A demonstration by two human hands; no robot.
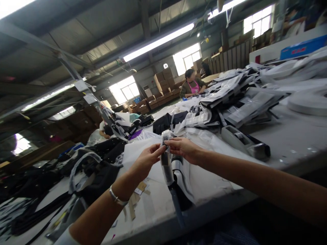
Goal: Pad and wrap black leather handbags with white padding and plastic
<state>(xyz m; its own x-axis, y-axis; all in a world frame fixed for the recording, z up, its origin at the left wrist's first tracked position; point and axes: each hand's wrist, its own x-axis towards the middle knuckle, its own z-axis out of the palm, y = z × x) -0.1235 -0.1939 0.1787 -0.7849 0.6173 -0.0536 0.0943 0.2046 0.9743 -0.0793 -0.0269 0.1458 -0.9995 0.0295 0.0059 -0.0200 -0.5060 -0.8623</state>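
A dark strap wrapped in clear plastic stands upright over the table edge, its lower part hanging down dark and loose. My left hand pinches it near the top from the left, with thumb and fingertips pressed together. From the other side, my right hand also pinches the plastic-covered upper end. The fingertips of both hands nearly meet there. Just right of the strap, a second black and white strap piece lies over the table. Any small item between the fingertips is hidden.
A grey tape dispenser stands at right. Behind it are heaps of plastic-wrapped strips and a white roll. Black bags lie at left. Small cardboard scraps are near the front. A person in a pink apron sits across the table.
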